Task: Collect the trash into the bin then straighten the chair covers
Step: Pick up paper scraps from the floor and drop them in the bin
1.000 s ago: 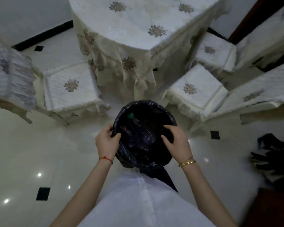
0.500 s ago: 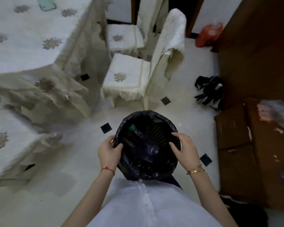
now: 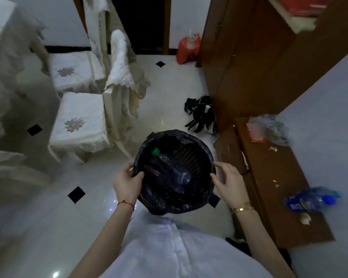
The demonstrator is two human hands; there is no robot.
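A black-lined mesh bin (image 3: pixel 175 169) is held low in front of the body, above the tiled floor. Its rim is pinched by the left hand (image 3: pixel 127 182); the right hand (image 3: pixel 228 182) rests loosely against the opposite rim, fingers relaxed. With plastic bottles (image 3: pixel 174 170) inside, it is judged light; the liner is probably slippery, so the stiff rim is best gripped.

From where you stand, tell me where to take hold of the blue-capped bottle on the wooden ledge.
Take the blue-capped bottle around its mid body, coming down from above. It lies on its side on the wooden ledge, cap pointing right toward the wall, so the round body is open to a grip across its width.
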